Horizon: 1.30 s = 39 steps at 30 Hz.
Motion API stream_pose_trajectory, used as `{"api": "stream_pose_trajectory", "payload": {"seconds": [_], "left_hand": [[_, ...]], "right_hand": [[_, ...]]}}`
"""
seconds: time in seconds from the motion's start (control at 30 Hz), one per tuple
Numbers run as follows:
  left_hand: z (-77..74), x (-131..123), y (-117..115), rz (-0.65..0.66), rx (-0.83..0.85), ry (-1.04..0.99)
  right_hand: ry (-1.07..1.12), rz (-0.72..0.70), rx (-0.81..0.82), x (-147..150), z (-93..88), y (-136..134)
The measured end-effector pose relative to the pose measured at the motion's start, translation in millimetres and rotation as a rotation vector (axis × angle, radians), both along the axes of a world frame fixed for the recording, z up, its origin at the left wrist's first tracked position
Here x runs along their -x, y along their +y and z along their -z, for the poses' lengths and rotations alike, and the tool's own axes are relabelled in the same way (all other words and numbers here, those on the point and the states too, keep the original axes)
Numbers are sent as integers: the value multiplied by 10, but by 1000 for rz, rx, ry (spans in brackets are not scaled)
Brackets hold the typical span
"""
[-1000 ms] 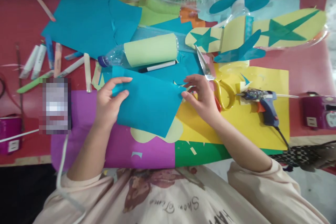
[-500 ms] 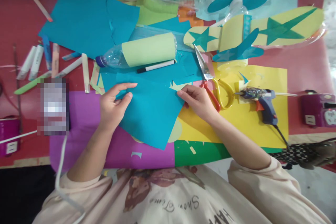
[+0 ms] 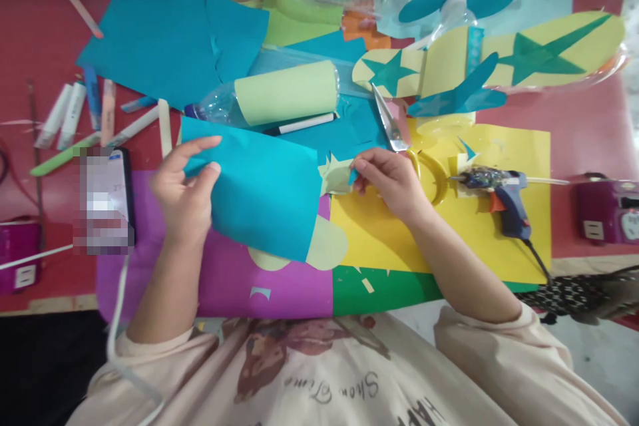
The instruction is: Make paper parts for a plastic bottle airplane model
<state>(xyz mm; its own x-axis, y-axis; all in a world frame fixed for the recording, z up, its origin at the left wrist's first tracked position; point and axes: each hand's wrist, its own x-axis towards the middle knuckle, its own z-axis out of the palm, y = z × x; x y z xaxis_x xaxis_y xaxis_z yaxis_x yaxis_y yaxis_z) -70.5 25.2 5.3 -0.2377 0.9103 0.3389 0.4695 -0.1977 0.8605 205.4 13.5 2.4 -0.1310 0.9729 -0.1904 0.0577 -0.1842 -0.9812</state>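
Sheet point(image 3: 259, 186), blue, held in the left hand point(image 3: 187, 190): thumb and forefinger show on its upper face at the left edge, their tips apart, while the other fingers are mostly hidden. Long axis of the sheet runs from left to right, its right end slanting somewhat toward the wearer; that end is free of any finger. Right hand point(image 3: 387, 180), to the right of the sheet and apart from it, has thumb and forefinger pinched on a small blue scrap point(image 3: 353, 176). From these right fingertips the sheet lies to the left, with a pale offcut point(image 3: 335, 176) between; the left hand, in contact, is the nearer. Just past the sheet's far edge lie a marker point(image 3: 304, 124) and, beyond it, a bottle point(image 3: 289, 93) wrapped in pale paper. Scissors point(image 3: 394, 140), to the right of the sheet, are partly hidden by the right hand; farther right lies a glue gun point(image 3: 509, 206). A rounded pale cutout point(image 3: 328, 243) shows from beneath the sheet's near right corner; whether the two touch cannot be told. Phone point(image 3: 127, 193), left of the sheet, is partly pixelated.
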Motion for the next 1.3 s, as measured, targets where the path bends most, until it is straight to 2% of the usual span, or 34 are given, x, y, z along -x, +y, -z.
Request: {"api": "stream_pose_trajectory", "payload": {"seconds": [0.27, 0.47, 0.63, 0.8, 0.93, 1.0, 1.07, 1.13, 1.2, 1.3], "left_hand": [[90, 22, 11, 87, 39, -114], [50, 22, -26, 85, 80, -78], [9, 11, -69, 92, 128, -79], [21, 5, -64, 97, 149, -47], [14, 2, -52, 95, 157, -12], [3, 0, -50, 100, 165, -4], [-12, 0, -48, 106, 180, 10], [-31, 4, -42, 104, 188, 25], [-56, 19, -32, 84, 179, 38], [-94, 66, -9, 34, 165, 92]], "right_hand": [[-31, 81, -48, -4, -57, -3], [-37, 107, -46, -27, -61, 5], [-155, 99, -60, -37, -73, -2], [-312, 69, -178, -32, -100, -19], [-406, 177, -215, -79, -49, -26], [-465, 235, -300, -118, -6, -11], [-534, 246, -454, -150, 29, 10], [-606, 218, -586, -153, 48, 17], [-665, 140, -635, -113, 52, -14], [-715, -170, -610, 27, 49, -150]]}}
